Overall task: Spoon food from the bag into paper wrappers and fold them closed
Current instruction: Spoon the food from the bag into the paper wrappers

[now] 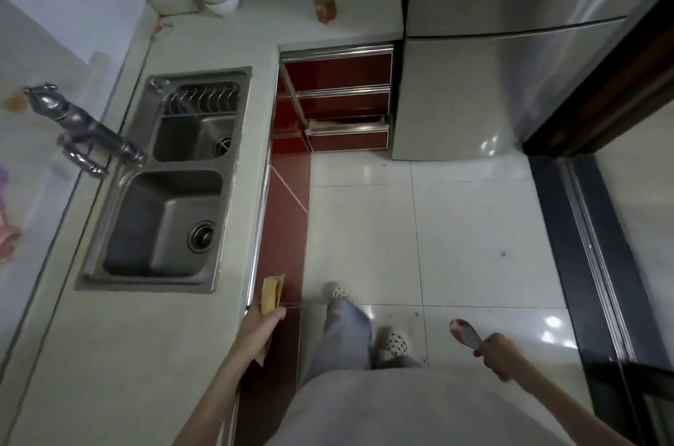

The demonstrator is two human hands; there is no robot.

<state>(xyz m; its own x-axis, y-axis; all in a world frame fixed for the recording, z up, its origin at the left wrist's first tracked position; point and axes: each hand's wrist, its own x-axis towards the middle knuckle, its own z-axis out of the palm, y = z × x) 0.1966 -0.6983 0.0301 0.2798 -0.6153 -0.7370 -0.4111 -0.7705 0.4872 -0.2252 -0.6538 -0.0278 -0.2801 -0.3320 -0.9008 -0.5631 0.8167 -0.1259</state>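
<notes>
Gripping a yellow-brown paper wrapper (272, 294), the left hand (263, 320) reaches forward beside the counter edge (251, 285), its fingers curled round the paper, which sticks up past them. Fingers of the right hand (498, 351) wrap a white spoon (466, 330), its red-smeared bowl ahead of the knuckles.

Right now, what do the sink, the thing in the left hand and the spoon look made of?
The sink looks like brushed stainless steel: grey, dull sheen, metal drains. The wrapper the left hand holds looks like thin tan paper, matte and creased. The spoon in the right hand looks like glossy white plastic or ceramic, smeared red; I cannot tell which.
</notes>
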